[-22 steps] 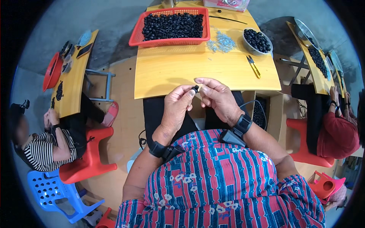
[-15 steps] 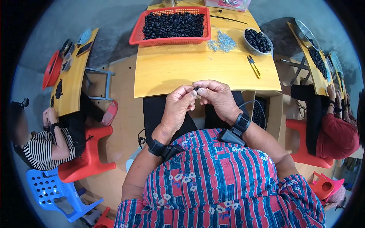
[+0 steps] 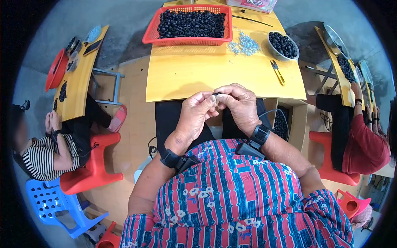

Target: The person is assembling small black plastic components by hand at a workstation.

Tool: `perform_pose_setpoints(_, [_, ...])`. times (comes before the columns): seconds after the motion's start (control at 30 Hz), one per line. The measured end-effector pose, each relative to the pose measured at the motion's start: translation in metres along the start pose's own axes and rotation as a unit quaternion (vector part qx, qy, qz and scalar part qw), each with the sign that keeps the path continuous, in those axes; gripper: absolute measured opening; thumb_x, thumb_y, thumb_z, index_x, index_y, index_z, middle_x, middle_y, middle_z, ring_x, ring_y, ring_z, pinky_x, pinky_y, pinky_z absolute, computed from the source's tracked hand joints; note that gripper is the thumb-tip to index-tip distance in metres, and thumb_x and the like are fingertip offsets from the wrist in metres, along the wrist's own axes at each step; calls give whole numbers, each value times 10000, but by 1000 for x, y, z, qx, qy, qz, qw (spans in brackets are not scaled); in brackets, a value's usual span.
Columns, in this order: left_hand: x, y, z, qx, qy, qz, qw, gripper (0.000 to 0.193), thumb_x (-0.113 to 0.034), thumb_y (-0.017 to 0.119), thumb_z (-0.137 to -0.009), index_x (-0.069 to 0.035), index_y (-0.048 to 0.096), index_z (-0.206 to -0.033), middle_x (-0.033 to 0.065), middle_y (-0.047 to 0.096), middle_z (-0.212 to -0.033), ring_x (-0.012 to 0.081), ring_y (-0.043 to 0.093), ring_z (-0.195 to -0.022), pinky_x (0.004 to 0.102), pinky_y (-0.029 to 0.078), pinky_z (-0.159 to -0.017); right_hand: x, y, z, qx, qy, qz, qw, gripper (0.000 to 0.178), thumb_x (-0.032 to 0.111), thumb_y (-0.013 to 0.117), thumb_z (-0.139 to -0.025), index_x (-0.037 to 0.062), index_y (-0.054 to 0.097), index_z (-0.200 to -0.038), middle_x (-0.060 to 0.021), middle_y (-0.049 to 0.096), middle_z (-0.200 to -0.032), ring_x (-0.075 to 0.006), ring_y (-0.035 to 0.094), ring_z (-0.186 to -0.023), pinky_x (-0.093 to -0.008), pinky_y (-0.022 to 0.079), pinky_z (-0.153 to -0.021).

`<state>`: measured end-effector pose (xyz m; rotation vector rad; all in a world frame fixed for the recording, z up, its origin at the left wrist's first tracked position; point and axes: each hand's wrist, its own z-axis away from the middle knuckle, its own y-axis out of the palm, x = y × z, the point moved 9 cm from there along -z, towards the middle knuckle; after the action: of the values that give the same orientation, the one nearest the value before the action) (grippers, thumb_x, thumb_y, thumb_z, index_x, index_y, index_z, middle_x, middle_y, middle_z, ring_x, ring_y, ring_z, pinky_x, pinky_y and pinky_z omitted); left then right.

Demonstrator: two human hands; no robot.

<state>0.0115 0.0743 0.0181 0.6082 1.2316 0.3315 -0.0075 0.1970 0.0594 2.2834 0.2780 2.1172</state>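
Observation:
Between my fingertips, just off the table's near edge, is a small black ring-like part (image 3: 216, 94), mostly covered by the fingers. My left hand (image 3: 196, 111) pinches it from the left with thumb and forefinger. From the other side my right hand (image 3: 240, 105) grips it, thumb against the forefinger. A red plastic basket (image 3: 188, 41) full of black ring-shaped parts (image 3: 192, 24) stands at the far left of the table. Farther right lie a pile of small clear pieces (image 3: 246, 44) and a clear bowl (image 3: 285, 57) of rounded black parts (image 3: 283, 44).
Yellow-handled thread snips (image 3: 278, 73) lie on the yellow table (image 3: 186, 74) at the right. A thin black strip (image 3: 252, 20) lies at the back. Below the table's right side stands a cardboard box (image 3: 298, 124) of black parts. People work at side tables left and right.
Both hands have shifted slightly to the right, still pinching the black part. The person on the right has reached an arm forward over the black parts on that table.

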Motion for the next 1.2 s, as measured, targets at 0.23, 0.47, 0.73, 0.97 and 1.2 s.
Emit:
perform_pose_setpoints(0.23, [-12,1,0,3,49,-96,994,164,-121,608,-940,11,631,-1036,41,644,-834,75,570,-698,220,501,-678,-7,5,3,11,79,-112,991,115,-3,629,-876,-30,693,-968,-61,671,-790,-94,609,-653,-223,520,-620])
perform_pose_setpoints(0.47, [-23,2,3,4,92,-113,989,201,-76,616,-926,46,625,-1085,55,651,-841,88,582,-709,220,500,-671,-7,8,2,38,82,-138,986,146,21,594,-913,-31,681,-1018,-64,674,-782,-102,614,-662,-228,519,-645])
perform_pose_setpoints(0.73, [-23,5,2,9,89,-100,991,214,-80,614,-928,47,623,-1100,53,652,-850,83,585,-719,220,508,-686,-8,6,3,35,98,-165,981,156,22,601,-909,-23,679,-1036,-69,682,-802,-106,621,-669,-223,514,-642])
perform_pose_setpoints(0.97, [-25,6,3,6,97,-115,989,202,-73,619,-924,46,630,-1087,49,657,-843,82,592,-716,217,512,-678,-5,6,4,39,93,-171,980,157,-4,590,-908,-42,671,-1037,-89,680,-820,-123,629,-684,-254,548,-679])
perform_pose_setpoints(1.2, [-30,8,4,6,114,-140,984,189,-57,630,-912,45,633,-1072,51,661,-845,80,592,-721,213,512,-685,0,2,3,22,58,-123,990,148,-10,612,-892,-35,687,-1017,-71,681,-806,-107,625,-690,-234,533,-667])
